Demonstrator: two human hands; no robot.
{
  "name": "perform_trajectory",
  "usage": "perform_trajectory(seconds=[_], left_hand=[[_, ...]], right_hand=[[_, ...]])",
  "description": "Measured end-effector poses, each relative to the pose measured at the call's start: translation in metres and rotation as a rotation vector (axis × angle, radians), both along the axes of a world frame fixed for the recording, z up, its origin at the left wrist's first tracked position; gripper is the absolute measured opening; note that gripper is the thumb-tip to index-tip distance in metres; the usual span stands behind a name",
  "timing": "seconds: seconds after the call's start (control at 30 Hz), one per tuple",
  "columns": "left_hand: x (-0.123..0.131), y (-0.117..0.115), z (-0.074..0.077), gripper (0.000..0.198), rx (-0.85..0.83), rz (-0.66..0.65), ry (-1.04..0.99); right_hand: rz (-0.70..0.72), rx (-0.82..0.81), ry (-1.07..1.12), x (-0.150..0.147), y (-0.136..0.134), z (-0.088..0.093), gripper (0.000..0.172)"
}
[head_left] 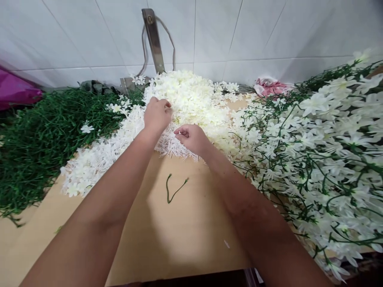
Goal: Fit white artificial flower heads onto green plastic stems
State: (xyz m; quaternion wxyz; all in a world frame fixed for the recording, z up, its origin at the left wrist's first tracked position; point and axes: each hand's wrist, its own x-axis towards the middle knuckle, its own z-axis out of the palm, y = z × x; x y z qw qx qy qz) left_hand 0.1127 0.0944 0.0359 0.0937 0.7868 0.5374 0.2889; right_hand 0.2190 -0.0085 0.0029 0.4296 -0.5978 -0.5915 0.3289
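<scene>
My left hand [157, 114] is at the near edge of a heap of loose cream-white artificial flower heads [188, 89], its fingers curled together; whatever they hold is hidden. Just to the right and lower, my right hand [193, 138] has thumb and forefinger pinched on a tiny white piece [179, 132], too small to name. Beneath both hands lies a pile of thin white artificial stamens [172, 145]. A bent green plastic stem [169, 199] rests by itself on the cardboard [185, 223] nearer to me.
Green plastic stems [60, 131] are heaped on the left, with more white petals [89, 167] beside them. Finished-looking white flowers on stems [323, 159] fill the right. A metal bar [154, 40] leans on the tiled wall [215, 32]; a pink bag [18, 89] sits far left.
</scene>
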Motion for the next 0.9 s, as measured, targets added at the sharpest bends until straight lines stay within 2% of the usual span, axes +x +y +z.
perform_trajectory(seconds=[0.07, 0.2, 0.33, 0.47, 0.57, 0.7, 0.8, 0.9], left_hand=[[-0.005, 0.009, 0.0, 0.008, -0.019, -0.003, -0.139], [-0.018, 0.009, 0.007, 0.009, -0.105, 0.012, -0.449], [-0.033, -0.021, 0.016, 0.013, -0.349, -0.013, -0.769], [-0.05, -0.062, 0.012, 0.01, -0.634, -0.082, -0.905], [-0.061, -0.082, 0.005, 0.013, -0.726, -0.089, -0.905], [-0.072, -0.087, -0.004, 0.017, -0.687, -0.086, -0.811], [-0.074, -0.079, -0.009, 0.009, -0.583, -0.089, -0.662], [-0.069, -0.065, -0.01, 0.003, -0.362, -0.117, -0.44]], right_hand=[[0.007, -0.018, -0.037, 0.001, 0.001, 0.0, 0.016], [-0.027, -0.038, -0.132, 0.003, 0.001, 0.003, 0.029], [-0.018, -0.003, -0.086, 0.003, -0.003, 0.009, 0.027], [0.007, 0.049, 0.09, -0.006, -0.005, 0.011, 0.012], [0.039, 0.102, 0.188, -0.013, -0.004, 0.008, 0.006], [0.039, 0.116, 0.226, -0.014, -0.003, 0.006, 0.004], [-0.047, 0.118, 0.223, -0.005, -0.002, 0.007, 0.005], [-0.161, 0.154, 0.232, 0.007, 0.001, 0.007, 0.005]])
